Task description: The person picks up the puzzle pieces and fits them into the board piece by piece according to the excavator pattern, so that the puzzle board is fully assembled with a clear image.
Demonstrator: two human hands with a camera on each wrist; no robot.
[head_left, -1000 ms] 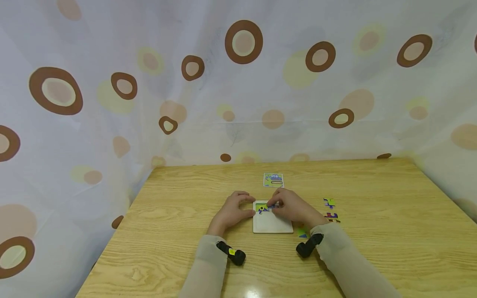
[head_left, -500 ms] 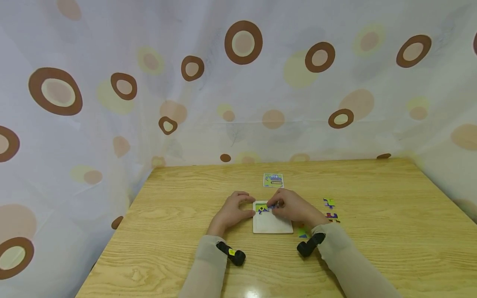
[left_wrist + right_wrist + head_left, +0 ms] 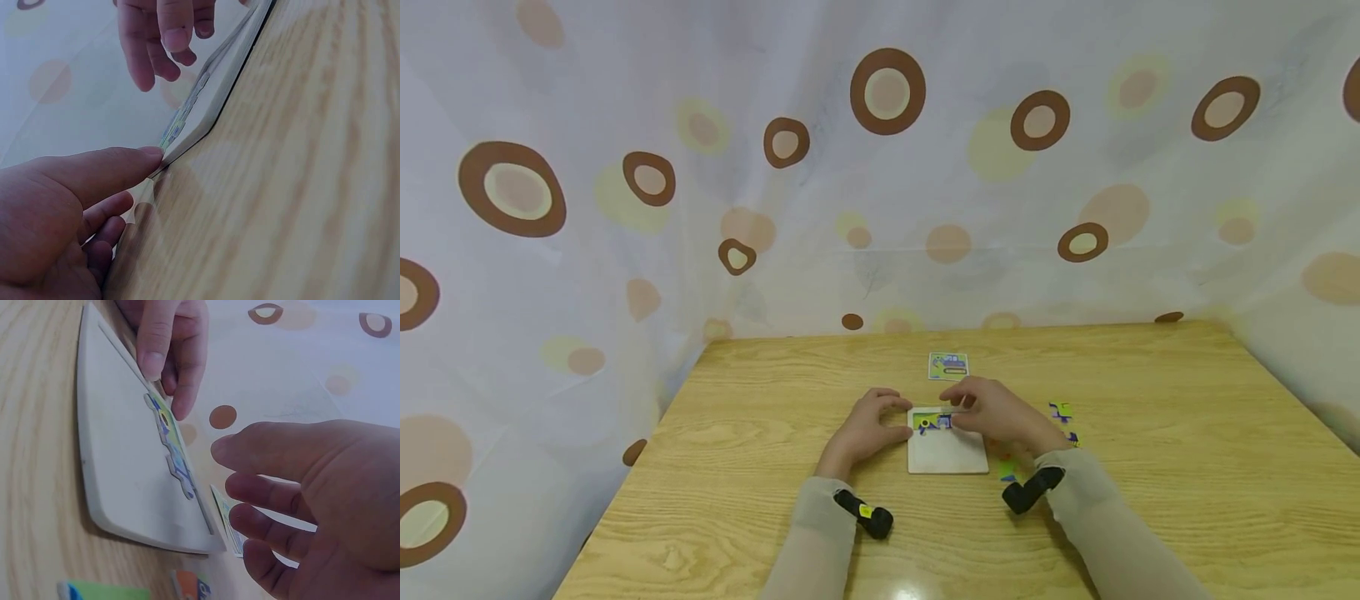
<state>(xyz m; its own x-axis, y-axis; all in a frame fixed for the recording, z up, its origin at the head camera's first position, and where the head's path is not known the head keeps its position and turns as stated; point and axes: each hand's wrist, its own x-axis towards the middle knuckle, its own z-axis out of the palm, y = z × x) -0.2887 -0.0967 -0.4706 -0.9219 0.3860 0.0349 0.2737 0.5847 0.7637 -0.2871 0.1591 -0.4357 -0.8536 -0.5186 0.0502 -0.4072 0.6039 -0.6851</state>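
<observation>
A white puzzle board [image 3: 947, 456] lies on the table in front of me, with joined puzzle pieces [image 3: 932, 422] along its far left part. My left hand [image 3: 867, 427] holds the board at its far left corner, thumb on the rim in the left wrist view. Over the board's far right part hovers my right hand [image 3: 996, 412]. Its thumb and fingers stand apart with nothing between them in the right wrist view. The joined pieces [image 3: 167, 434] there show yellow, green and blue, lying inside the board's far edge.
Behind the board lies a picture card [image 3: 948, 365] showing a digger. Loose pieces rest to the right: a yellow-green one [image 3: 1061, 410], one partly hidden by the right wrist [image 3: 1072, 439], and a green and blue one [image 3: 1008, 472]. A patterned curtain [image 3: 910, 283] stands behind the table.
My right hand has let go of a puzzle piece on the board and lifted slightly to the right, its thumb and fingers parting. The left hand stays at the board's corner.
</observation>
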